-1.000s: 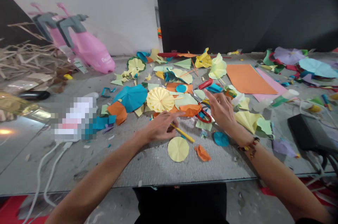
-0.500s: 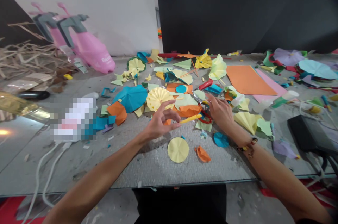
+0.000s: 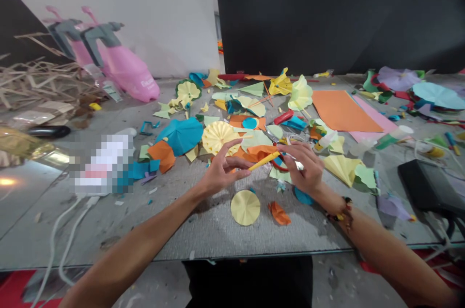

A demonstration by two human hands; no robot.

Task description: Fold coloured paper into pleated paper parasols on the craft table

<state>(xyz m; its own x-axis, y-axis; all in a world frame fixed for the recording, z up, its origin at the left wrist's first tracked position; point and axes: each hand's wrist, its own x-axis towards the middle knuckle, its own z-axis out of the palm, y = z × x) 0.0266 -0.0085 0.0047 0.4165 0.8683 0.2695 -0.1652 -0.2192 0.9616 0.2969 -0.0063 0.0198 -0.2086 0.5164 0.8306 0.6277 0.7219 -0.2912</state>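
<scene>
A thin yellow stick (image 3: 264, 161) slants up to the right between my hands. My left hand (image 3: 225, 165) pinches its lower end between thumb and fingers. At the upper end, the fingertips of my right hand (image 3: 305, 165) close on the tip, and the thumb is partly hidden. Under the stick lies crumpled orange paper (image 3: 258, 152), beside a red loop handle (image 3: 279, 163) partly covered by my right hand. A pleated cream paper disc (image 3: 219, 136) rests behind my left hand. Nearer me, a flat pale-yellow paper circle (image 3: 245, 207) lies beside an orange scrap (image 3: 279, 213).
Paper scraps are strewn across the grey table (image 3: 203, 235). A blue pleated disc (image 3: 181, 134) lies left of centre, orange sheets (image 3: 343, 109) at right. Pink spray bottles (image 3: 127, 73) stand at the back left. A black adapter (image 3: 423, 184) with cables sits at right.
My right hand has come away from the scraps and tools behind and moved nearer, to the upper end of the yellow stick. My left hand still holds the stick, almost unmoved.
</scene>
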